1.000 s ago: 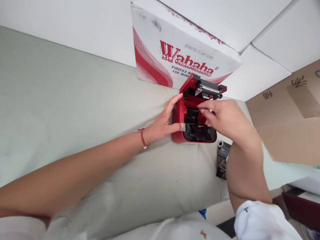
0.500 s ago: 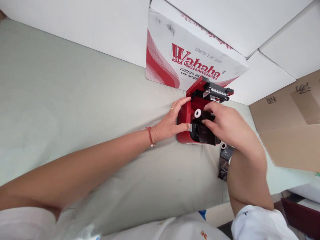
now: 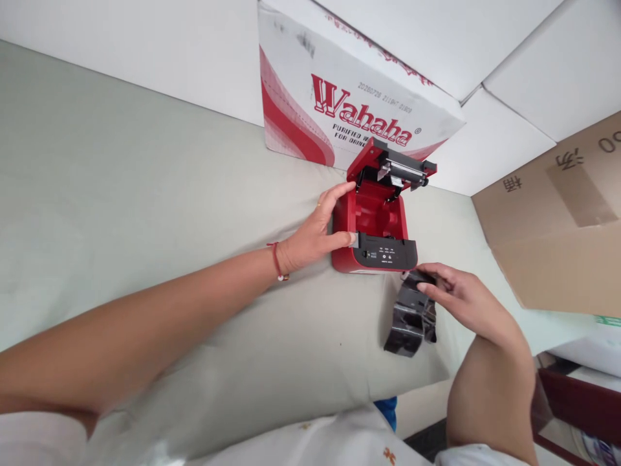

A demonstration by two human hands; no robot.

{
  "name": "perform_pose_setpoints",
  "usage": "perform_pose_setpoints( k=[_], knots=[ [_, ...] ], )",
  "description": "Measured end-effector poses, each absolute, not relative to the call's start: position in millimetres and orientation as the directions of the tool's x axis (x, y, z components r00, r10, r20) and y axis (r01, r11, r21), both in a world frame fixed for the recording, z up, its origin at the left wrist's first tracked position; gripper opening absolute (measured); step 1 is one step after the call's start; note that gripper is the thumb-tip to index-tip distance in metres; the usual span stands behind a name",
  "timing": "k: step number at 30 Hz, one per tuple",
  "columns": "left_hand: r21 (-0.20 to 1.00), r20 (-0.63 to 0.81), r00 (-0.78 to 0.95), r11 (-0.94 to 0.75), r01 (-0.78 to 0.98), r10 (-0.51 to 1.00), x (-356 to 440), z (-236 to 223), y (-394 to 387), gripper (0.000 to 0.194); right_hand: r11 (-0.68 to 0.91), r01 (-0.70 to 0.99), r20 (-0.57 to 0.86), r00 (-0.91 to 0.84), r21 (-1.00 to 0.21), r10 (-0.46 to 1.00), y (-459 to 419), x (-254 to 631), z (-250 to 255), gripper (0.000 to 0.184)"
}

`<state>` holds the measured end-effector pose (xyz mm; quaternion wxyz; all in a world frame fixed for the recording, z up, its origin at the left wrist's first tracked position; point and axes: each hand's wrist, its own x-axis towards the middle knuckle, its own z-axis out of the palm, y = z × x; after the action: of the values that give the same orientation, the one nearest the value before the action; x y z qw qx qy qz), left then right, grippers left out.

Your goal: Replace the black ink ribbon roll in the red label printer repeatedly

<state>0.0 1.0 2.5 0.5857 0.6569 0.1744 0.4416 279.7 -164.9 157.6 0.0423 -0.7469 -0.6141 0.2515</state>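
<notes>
A red label printer [image 3: 342, 249] with a black front panel stands on the cloth, its lid [image 3: 395, 165] raised and its red inner bay bare. My left hand [image 3: 317, 236] grips the printer's left side, thumb on the front corner and fingers along the side wall. To the right of the printer's front corner, my right hand [image 3: 453, 288] pinches a roll of black film [image 3: 416, 285] between thumb and fingers. A loose strip hangs from it onto the cloth. Another black strip [image 3: 430, 322] lies behind it, partly hidden.
A white and red Wahaha carton [image 3: 291, 123] stands behind the printer. White boxes [image 3: 169, 58] line the back. At the right is a brown cardboard box [image 3: 543, 246]. Pale green cloth [image 3: 145, 194] covers the surface, with its front edge near my body.
My right hand has lifted the black roll out of the printer's bay and brought it down and right, beside the front corner. My left hand keeps its hold. The whole view has shifted slightly.
</notes>
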Motion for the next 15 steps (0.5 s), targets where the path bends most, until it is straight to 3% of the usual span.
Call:
perform_pose_setpoints(
  k=[4, 7, 12, 15],
  knots=[
    [0.923, 0.377, 0.547, -0.259, -0.283, 0.747, 0.8, 0.3, 1.9, 0.093, -0.345, 0.898, -0.15, 0.314, -0.272, 0.937, -178.2, 300.0, 138.8, 0.052],
    [0.922, 0.38, 0.548, -0.26, -0.286, 0.745, 1.1, -0.5, 2.2, 0.093, -0.353, 0.913, -0.064, 0.347, -0.203, 0.936, -184.7, 318.4, 127.2, 0.042],
    [0.915, 0.398, 0.54, -0.276, -0.295, 0.742, 2.1, -1.6, 3.1, 0.092, -0.28, 0.942, -0.114, 0.262, -0.187, 0.958, -179.8, 325.5, 108.7, 0.035],
    [0.914, 0.4, 0.539, -0.278, -0.295, 0.741, 2.4, -1.8, 3.3, 0.092, -0.239, 0.955, -0.179, 0.208, -0.176, 0.962, -182.3, 322.8, 125.3, 0.036]
  ],
)
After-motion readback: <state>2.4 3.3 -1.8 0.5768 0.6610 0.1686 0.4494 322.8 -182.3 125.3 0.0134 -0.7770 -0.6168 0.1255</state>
